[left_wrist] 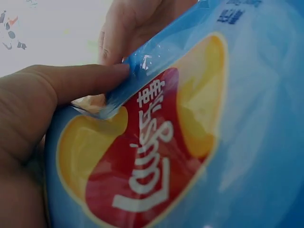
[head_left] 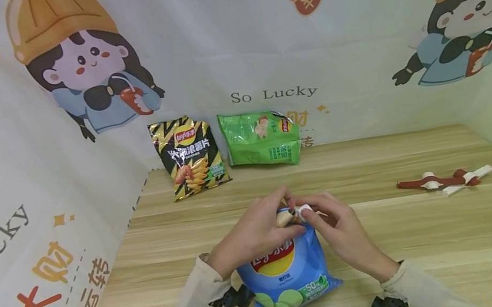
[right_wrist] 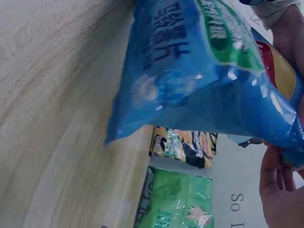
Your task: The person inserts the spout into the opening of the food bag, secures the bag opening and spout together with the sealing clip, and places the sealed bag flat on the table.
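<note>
A blue Lay's chip bag (head_left: 291, 276) stands at the front of the table, its lower edge on the wood in the head view. My left hand (head_left: 259, 230) grips the bag's top from the left; in the left wrist view its thumb lies across the bag front, creasing the film. On the other side, my right hand (head_left: 341, 224) pinches the top edge between thumb and fingers. A small pale piece (head_left: 303, 211) shows between the fingertips; I cannot tell what it is. In the right wrist view the right hand (right_wrist: 280, 187) holds the bag's upper corner.
Against the back cloth lean a black-and-yellow chip bag (head_left: 190, 157) and a green chip bag (head_left: 263, 138). Red and white clip-like strips (head_left: 446, 181) lie on the table's right side. Printed cloth (head_left: 355, 48) walls the wooden table (head_left: 376, 170) at back and sides.
</note>
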The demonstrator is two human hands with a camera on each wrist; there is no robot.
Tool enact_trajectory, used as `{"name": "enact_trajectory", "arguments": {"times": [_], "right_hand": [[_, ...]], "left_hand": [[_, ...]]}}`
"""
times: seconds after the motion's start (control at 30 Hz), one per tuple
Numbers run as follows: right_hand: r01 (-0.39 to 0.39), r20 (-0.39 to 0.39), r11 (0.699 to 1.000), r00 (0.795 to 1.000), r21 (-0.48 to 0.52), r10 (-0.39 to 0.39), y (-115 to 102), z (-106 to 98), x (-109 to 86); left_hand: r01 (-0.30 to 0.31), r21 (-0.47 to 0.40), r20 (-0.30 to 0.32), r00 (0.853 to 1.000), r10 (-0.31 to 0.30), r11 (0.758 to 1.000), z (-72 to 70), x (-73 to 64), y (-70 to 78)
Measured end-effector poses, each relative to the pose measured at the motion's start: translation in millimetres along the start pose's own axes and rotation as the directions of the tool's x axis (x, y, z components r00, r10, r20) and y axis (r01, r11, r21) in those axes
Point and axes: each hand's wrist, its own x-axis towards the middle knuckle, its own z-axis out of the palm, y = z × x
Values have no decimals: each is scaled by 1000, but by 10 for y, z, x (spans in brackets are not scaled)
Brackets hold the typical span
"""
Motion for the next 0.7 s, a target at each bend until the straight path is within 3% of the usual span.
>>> {"name": "enact_trajectory", "arguments": {"times": [0.37, 0.5, 0.7], "right_hand": [[-23, 61, 993, 998, -115, 30, -36, -52, -4], [31, 80, 987, 997, -159, -19, -72, -92, 15], [113, 103, 949, 991, -293, -86, -117, -141, 37]], "left_hand": [[-32, 24, -18, 999, 32, 999, 3, -24, 13], [-38, 20, -12, 999, 38, 999, -11, -28, 11], [-45, 5, 42, 998, 45, 999, 1, -10, -5]]}}
